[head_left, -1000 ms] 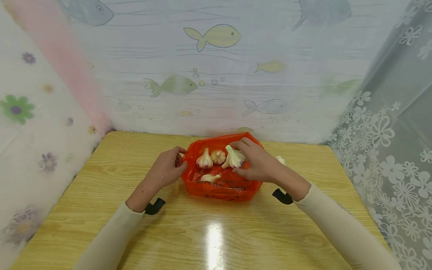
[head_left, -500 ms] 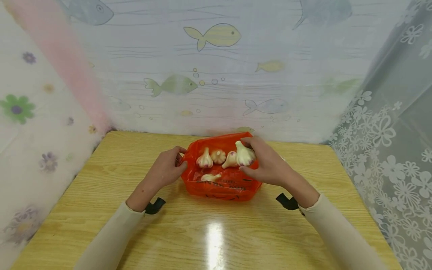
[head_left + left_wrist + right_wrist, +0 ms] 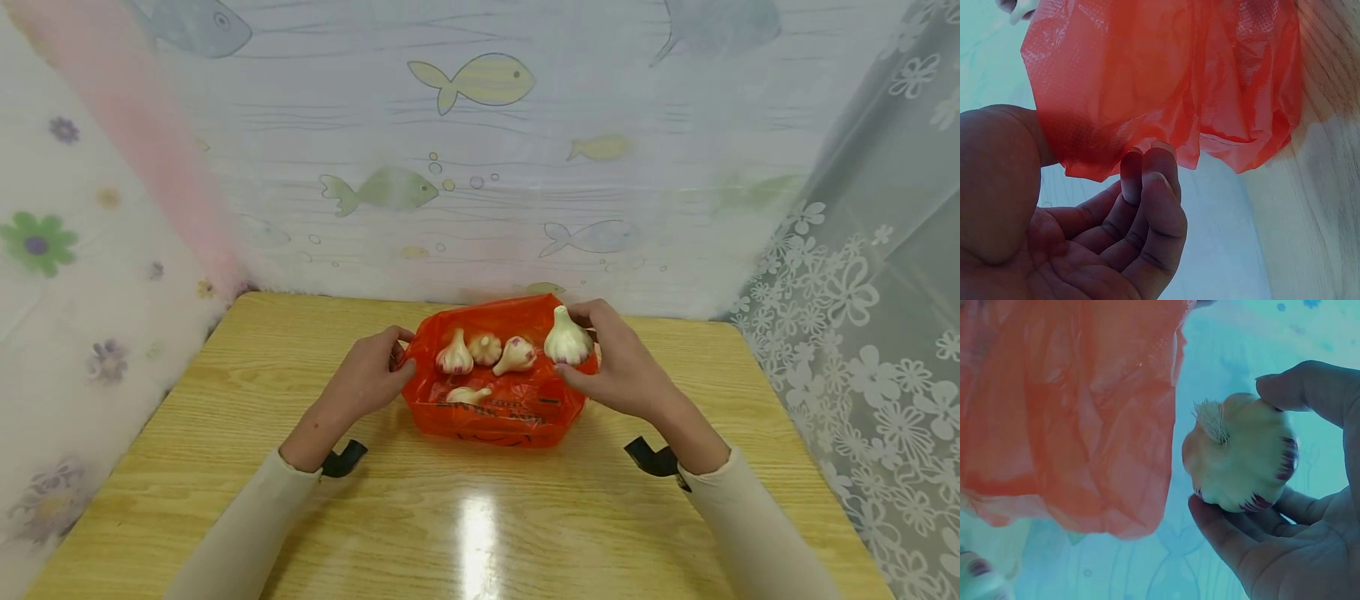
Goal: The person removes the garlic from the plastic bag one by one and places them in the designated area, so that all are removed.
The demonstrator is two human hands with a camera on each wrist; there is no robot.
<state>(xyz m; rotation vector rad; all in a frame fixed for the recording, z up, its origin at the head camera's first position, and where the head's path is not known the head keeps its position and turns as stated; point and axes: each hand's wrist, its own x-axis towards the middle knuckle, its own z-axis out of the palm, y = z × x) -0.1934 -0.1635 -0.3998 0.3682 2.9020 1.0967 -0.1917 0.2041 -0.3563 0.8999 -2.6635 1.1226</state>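
Observation:
A red plastic bag (image 3: pixel 495 429) with dark print sits wide-mouthed on the table. Its left edge is pinched between the thumb and fingers of my left hand (image 3: pixel 367 375); the left wrist view shows the fingertips against the red film (image 3: pixel 1116 81). Inside lie several garlic bulbs, among them an upright one (image 3: pixel 454 356), one on its side (image 3: pixel 516 356) and one near the front wall (image 3: pixel 467 395). My right hand (image 3: pixel 622 367) holds a larger garlic bulb (image 3: pixel 566 337) above the bag's right rim, stem up. From below, its root tuft (image 3: pixel 1212 422) shows, the thumb and fingers around the sides.
The wooden table (image 3: pixel 480 508) extends in front of and beside the bag. A fish-patterned curtain (image 3: pixel 480 192) hangs behind it, and a flowered sheet (image 3: pixel 862 333) at the right. Part of another purple-marked garlic bulb (image 3: pixel 977 578) shows low in the right wrist view.
My right hand has moved right with the garlic bulb, from over the bag's inside to its right rim. The bulb on its side beneath is now uncovered. My left hand keeps its place.

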